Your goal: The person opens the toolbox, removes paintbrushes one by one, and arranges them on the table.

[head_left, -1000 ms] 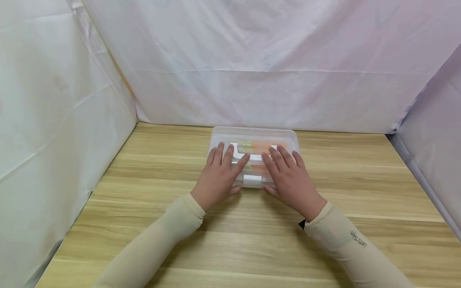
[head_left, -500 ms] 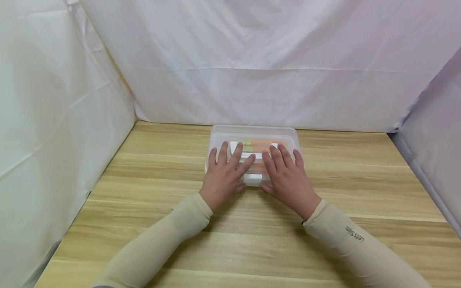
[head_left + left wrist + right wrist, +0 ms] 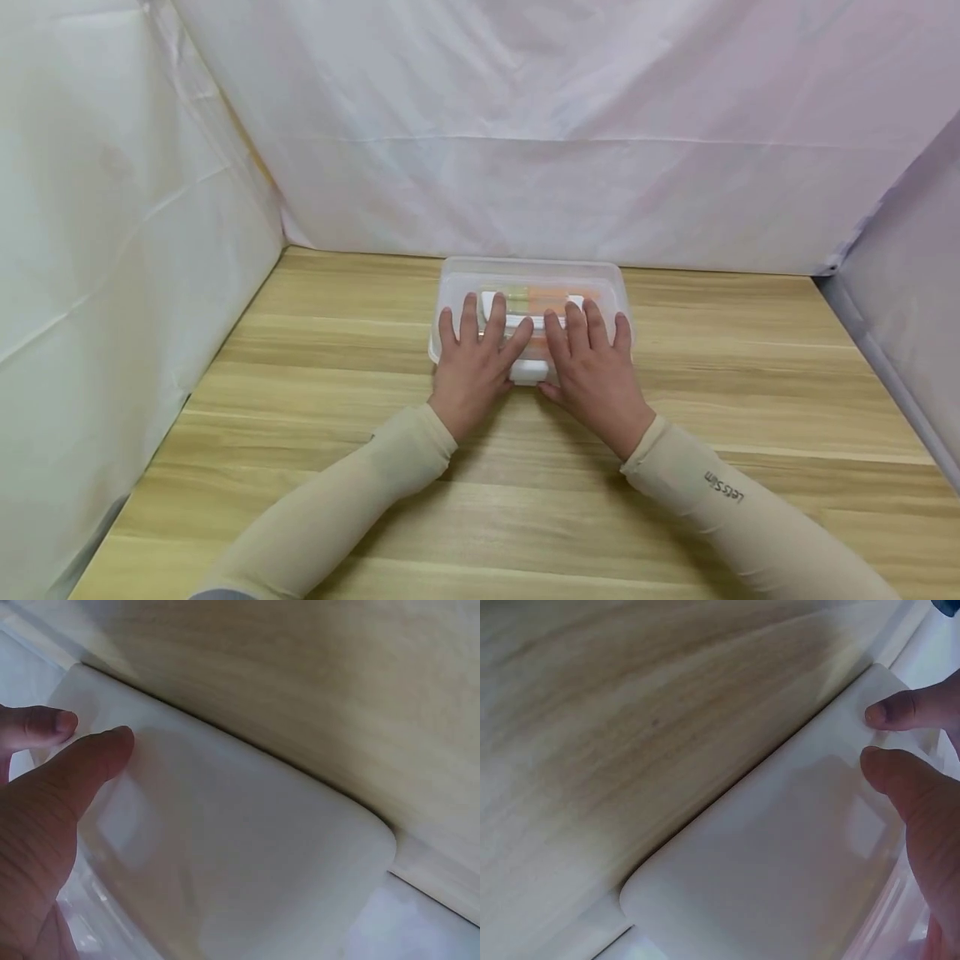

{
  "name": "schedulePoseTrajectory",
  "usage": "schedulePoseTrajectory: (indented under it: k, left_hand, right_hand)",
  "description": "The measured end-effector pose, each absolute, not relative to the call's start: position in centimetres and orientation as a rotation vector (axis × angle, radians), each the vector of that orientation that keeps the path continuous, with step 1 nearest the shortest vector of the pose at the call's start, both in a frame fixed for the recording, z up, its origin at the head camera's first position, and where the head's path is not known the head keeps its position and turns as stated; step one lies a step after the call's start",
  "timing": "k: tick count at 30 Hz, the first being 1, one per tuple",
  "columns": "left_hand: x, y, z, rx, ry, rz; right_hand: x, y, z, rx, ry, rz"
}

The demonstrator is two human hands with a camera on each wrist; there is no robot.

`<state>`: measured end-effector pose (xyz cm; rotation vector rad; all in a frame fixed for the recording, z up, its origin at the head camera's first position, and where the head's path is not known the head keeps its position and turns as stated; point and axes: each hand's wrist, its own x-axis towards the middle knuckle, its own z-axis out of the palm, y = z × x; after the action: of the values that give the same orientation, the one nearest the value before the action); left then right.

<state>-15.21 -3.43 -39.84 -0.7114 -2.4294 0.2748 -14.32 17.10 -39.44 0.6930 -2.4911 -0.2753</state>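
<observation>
A translucent plastic box with a white carry handle and a white front latch stands on the table near the back curtain. Orange and yellow-green contents show through its lid. My left hand lies over the left half, fingers spread and fairly straight across the lid. Over the right half, my right hand rests the same way. Both thumbs reach down at the front, on either side of the latch. In the left wrist view the left thumb touches the box's pale front wall.
The wood-grain table stretches in front and to both sides. White curtains close off the back, the left and the right. The box stands close to the back curtain.
My left hand has shifted right, nearer the latch, and my right hand a little inward. The box has barely moved in the view, and both hands stay on it.
</observation>
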Motion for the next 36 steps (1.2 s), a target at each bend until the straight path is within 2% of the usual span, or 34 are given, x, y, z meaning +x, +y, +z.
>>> schedulePoseTrajectory:
  k: [36]
  left_hand:
    - [-15.17,-2.85,-40.30,-0.670,-2.382,0.266]
  right_hand:
    - [-14.36,16.75,-40.02,0.677,-2.419,-0.322]
